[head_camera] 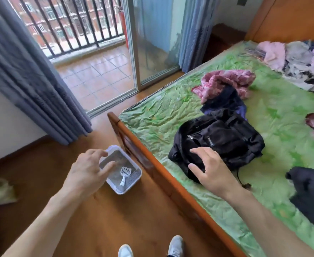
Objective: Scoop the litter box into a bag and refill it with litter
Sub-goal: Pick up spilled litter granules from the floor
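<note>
**Both hands free above the litter box; scooping not yet begun**

Nearest, at six o'clock, two pale shoes stand on the wooden floor. Above them two bare hands reach forward. The left hand hovers at about nine o'clock of centre, fingers spread and relaxed, holding nothing. The right hand hangs at about four o'clock, fingers likewise loose and empty, in front of the black backpack; whether it touches the fabric I cannot tell.

One litter box sits on the floor just beside the bed frame, partly hidden by the left hand. It looks like thin white plastic: stiff at the rim but probably heavy and sloshy with grey litter, so best lifted by opposite rims, kept level. One slotted white scoop lies inside it; it is light and rigid, and its narrow handle, pointing toward six o'clock, is the place to grip.

Farther, the green sheet carries one backpack and several crumpled garments. No waste bag or litter sack is identifiable. Two grey curtains flank the balcony door at twelve o'clock.
</note>
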